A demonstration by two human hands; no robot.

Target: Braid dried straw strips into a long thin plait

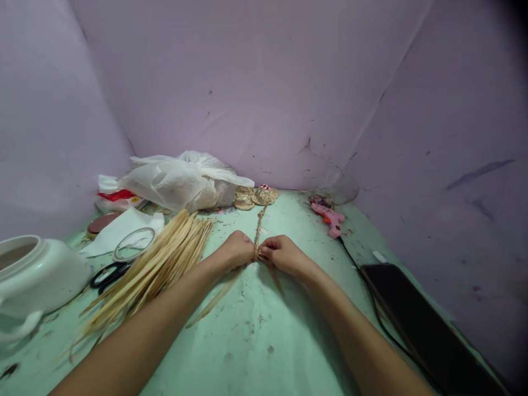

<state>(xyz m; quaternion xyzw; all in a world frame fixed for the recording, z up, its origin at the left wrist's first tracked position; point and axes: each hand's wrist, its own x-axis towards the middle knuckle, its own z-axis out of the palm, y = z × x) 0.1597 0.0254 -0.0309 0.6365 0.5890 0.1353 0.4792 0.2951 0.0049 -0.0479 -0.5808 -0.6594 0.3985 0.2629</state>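
Observation:
A thin braid of dried straw (259,224) runs from the back of the table toward me. My left hand (239,248) is closed on its near end from the left. From the right, my right hand (282,253) pinches the same spot, its fingertips almost touching the left hand. Loose straw strips trail out below both hands toward me. Beyond the far end of the braid lie flat woven straw pieces (244,199), one with a red and white bit on it. A bundle of dried straw strips (165,264) lies left of my left forearm.
Black-handled scissors (108,276), a tape roll (135,258) and a white ceramic pot (53,272) are on the left. A white plastic bag (185,181) sits against the back wall. On the right are a pink glue gun (330,220) with a black cord and a dark flat slab (421,324).

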